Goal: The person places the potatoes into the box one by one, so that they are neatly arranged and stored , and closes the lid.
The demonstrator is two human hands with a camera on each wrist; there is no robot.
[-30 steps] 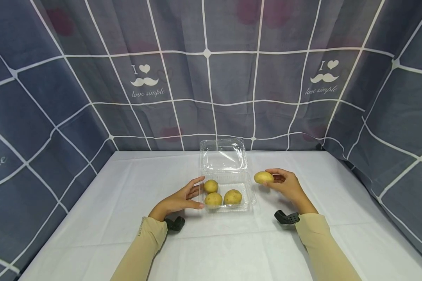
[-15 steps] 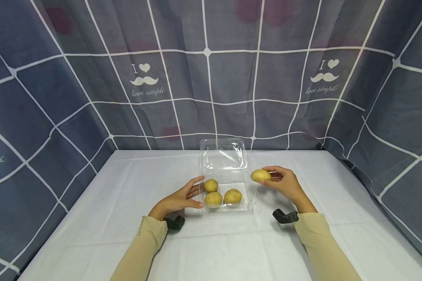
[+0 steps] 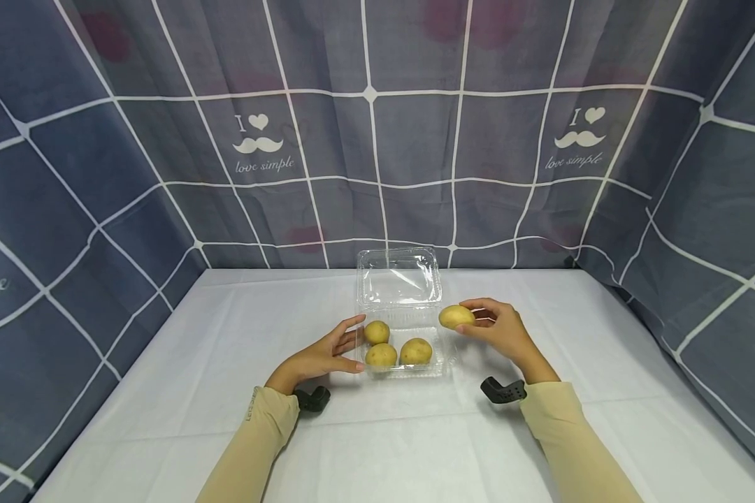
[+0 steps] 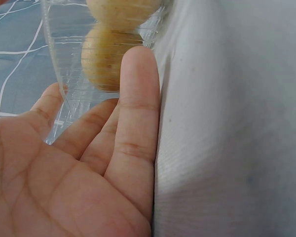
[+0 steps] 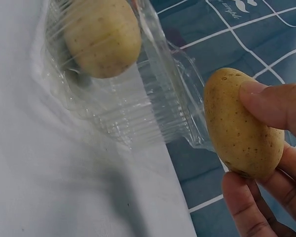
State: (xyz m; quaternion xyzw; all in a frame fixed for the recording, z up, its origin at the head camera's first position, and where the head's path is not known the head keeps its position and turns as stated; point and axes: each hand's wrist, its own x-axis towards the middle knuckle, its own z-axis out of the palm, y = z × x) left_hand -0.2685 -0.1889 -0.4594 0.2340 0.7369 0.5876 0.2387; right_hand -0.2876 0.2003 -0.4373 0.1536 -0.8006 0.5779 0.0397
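A clear plastic clamshell box [image 3: 439,365] stands on the white-covered table with its lid [image 3: 399,276] raised at the back. Inside it lie three potatoes: one at the back left [image 3: 376,332], one at the front left [image 3: 381,355] and one at the front right [image 3: 416,351]. My left hand [image 3: 319,360] rests against the box's left side; its straight fingers [image 4: 135,98] touch the wall in the left wrist view. With thumb and fingertips my right hand [image 3: 500,332] grips another potato [image 5: 244,123], held in the air by the box's right back rim.
The white tablecloth [image 3: 377,447] spreads around the box. Dark grey checked curtains [image 3: 415,140] hang behind the table and along both sides. A black wrist device [image 3: 502,390] sits at the right cuff, another black wrist device [image 3: 312,399] at the left.
My right hand has moved left with its potato, from beside the box to its right rim. The left hand, the box and the potatoes in it stay put.
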